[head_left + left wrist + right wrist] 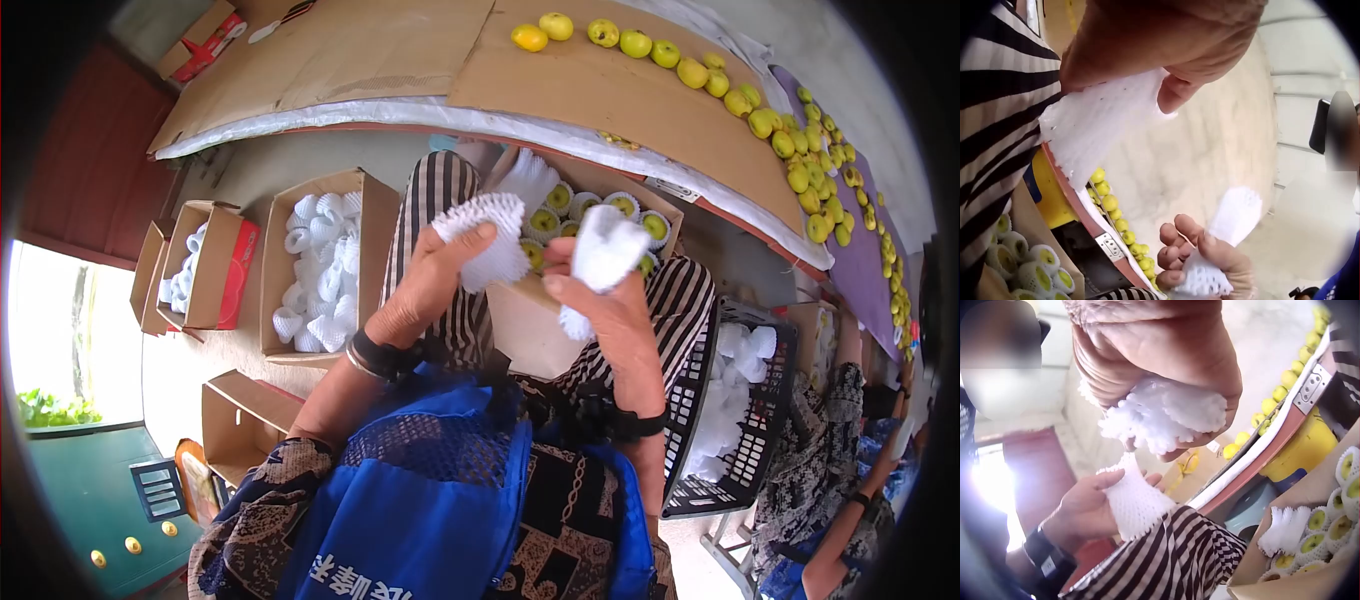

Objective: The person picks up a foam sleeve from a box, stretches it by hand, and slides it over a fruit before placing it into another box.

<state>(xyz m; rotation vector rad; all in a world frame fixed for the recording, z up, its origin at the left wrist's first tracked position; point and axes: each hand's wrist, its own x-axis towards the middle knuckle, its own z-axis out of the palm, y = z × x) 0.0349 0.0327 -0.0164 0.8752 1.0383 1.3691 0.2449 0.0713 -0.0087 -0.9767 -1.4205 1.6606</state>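
My left hand (428,280) pinches a white foam net sleeve (490,240) under its thumb, and the net spreads flat and wide beyond the fingers. Slightly to the right, my right hand (622,318) grips another white foam net sleeve (608,250), which stands up past the thumb; its scalloped edge (1166,422) shows in the right wrist view. Just beyond both hands, between the striped knees, is a cardboard carton (1254,578). Netted yellow-green apples (545,222) fill part of it, and more foam nets (1285,530) lie among them.
A cardboard-covered table (380,60) runs across the far side, with loose apples (690,72) along it. Cartons of foam nets (325,265) stand at left. On the right are a black crate (680,420) of nets and another person's arm (840,550).
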